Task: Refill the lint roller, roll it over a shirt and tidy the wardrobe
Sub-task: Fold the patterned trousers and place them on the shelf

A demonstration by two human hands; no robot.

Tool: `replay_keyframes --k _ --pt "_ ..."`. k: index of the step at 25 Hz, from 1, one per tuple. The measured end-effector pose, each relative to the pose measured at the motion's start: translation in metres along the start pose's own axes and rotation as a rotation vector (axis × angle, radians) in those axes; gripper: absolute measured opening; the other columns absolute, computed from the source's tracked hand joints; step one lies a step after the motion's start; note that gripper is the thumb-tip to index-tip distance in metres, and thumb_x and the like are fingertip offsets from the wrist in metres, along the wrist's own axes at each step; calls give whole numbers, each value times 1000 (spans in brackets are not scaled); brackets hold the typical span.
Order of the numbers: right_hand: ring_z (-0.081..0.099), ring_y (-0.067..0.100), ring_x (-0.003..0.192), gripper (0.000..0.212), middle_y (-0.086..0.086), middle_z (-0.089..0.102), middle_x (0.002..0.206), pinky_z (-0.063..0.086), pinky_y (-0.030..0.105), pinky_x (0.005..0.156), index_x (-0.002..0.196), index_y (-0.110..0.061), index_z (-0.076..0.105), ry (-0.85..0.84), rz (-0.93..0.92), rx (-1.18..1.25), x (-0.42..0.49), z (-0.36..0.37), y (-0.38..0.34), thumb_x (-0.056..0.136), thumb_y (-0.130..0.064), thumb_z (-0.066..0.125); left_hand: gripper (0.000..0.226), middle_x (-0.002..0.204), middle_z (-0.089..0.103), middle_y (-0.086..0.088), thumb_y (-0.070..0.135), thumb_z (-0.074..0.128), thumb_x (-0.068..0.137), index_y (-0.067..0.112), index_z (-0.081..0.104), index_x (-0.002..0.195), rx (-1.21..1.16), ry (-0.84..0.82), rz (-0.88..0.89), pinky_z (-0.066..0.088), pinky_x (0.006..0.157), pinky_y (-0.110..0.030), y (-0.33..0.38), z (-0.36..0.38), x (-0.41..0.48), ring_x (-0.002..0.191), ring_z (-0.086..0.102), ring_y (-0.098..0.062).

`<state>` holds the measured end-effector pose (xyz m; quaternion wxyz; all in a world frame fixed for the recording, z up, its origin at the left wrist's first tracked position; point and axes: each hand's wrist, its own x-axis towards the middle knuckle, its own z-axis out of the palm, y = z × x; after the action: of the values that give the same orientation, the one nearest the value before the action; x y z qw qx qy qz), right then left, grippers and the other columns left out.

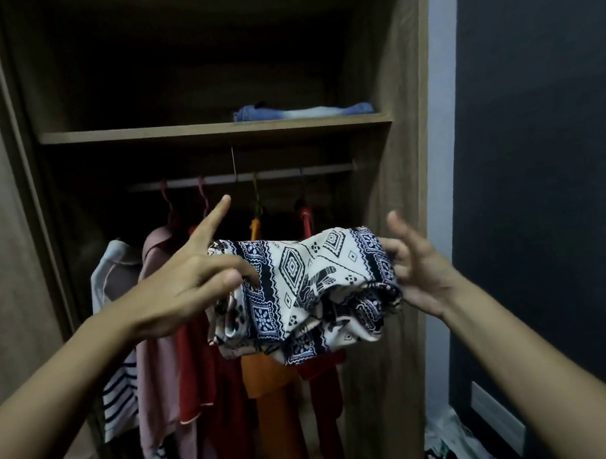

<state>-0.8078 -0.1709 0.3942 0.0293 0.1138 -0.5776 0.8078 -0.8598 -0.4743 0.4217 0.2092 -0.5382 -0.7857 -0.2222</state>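
Both bare forearms rise from the bottom corners of the head view, meeting at a folded patterned garment held in the air in front of the open wardrobe. On its left end the left hand pinches the cloth between the thumb and curled fingers, while the index finger sticks out straight towards the rail. At the other end the right hand is half open: its lower fingers bend against the edge of the fabric and the upper ones stand free. I cannot tell if it grips the cloth or only props it.

Behind the garment, a striped top, a pink shirt, a red piece and an orange one hang in a row on hangers. Above them the shelf carries folded jeans towards its right side. Low on the right, outside the wardrobe, loose pale cloth lies on the floor.

No lint roller shows anywhere, so nothing here tells whether the refill and the rolling are done. The work in hand looks like the tidying stage: one item is folded and lifted, probably bound for the shelf near the jeans. Setting it down is not yet done, and the heap on the floor may also need putting away.
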Motion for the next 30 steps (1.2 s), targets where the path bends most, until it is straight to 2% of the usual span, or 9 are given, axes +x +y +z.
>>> replay_keyframes --k 2,5,8,10,15,18,21,26,30 --pt "58 22 82 62 17 65 104 51 30 70 114 -5 63 25 -25 -229 0 3 3 57 -23 81 53 158 -8 -2 80 49 66 40 65 97 48 22 -96 7 105 -4 2 3 1 142 -14 2" --pt "69 25 87 73 16 70 104 59 34 71 123 -7 55 92 -75 -336 -8 1 -3 53 7 70 45 150 19 3 55 70 56 45 56 98 37 88 -169 22 102 -5 -1 2 0 141 5 8" --pt "64 28 98 72 18 63 118 56 35 79 132 -6 47 35 -104 -351 -12 -4 -23 67 18 64 65 108 51 0 37 80 48 40 40 99 -312 154 -370 50 66 -11 5 -10 1 83 58 11" --pt "60 26 105 65 16 57 127 54 36 84 134 -8 43 34 -167 -390 -12 4 -41 75 19 57 72 90 52 -2 24 82 44 32 33 96 -478 245 -450 50 49 -18 5 -16 10 62 58 2" --pt "46 35 123 46 7 40 132 44 59 97 100 -32 42 188 -560 -556 22 9 -85 76 -4 69 73 99 54 -7 8 77 56 23 24 105 -784 537 -474 58 57 -26 13 -28 52 69 65 -8" --pt "22 19 141 19 -13 39 128 20 36 115 89 -31 58 294 -726 -909 50 10 -105 80 -18 67 66 97 58 -2 -6 66 78 26 24 116 -748 628 -389 55 53 -24 14 -44 84 68 67 -4" --pt "9 15 145 16 2 16 152 12 25 111 99 -28 61 365 -753 -1014 82 16 -135 89 -16 57 52 92 58 2 -1 63 82 31 36 112 -624 706 -305 52 48 -22 1 -77 121 63 63 -2" --pt "8 21 146 27 17 10 155 12 27 116 119 -19 61 431 -725 -1108 163 20 -202 93 -17 53 51 98 52 4 0 58 86 25 40 127 -683 652 -330 42 36 -13 -47 -122 206 70 55 -8" --pt "34 25 133 23 20 29 147 30 31 110 109 -20 66 506 -720 -1234 237 10 -242 89 -19 56 35 90 51 -6 -5 49 89 15 46 118 -753 649 -355 45 37 -14 -88 -138 270 69 58 -13"
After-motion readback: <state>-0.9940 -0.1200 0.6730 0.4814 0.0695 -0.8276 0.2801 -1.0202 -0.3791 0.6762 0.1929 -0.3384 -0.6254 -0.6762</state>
